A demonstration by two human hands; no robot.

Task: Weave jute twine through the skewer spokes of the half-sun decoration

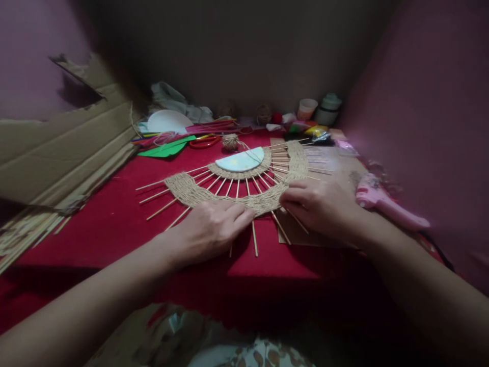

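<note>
A fan-shaped craft piece [191, 187] of wooden skewers woven with jute twine lies on the red cloth [114, 224]. A pale half-disc [241, 160] forms its centre. My left hand [208, 229] rests palm down on the woven band's near edge, fingers together and pressing it. At the band's right near edge, my right hand [319, 204] has its fingertips curled on the twine and skewers. Whether it pinches a strand I cannot tell. A ball of jute twine [230, 141] sits just behind the piece.
A pink glue gun [378, 199] lies right of my right hand. Torn cardboard [64, 153] leans at the left. Orange scissors [204, 141], green foam [168, 148], a white disc [168, 121], cups [306, 108] and small craft bits crowd the back. A cardboard sheet [340, 163] lies under the piece's right side.
</note>
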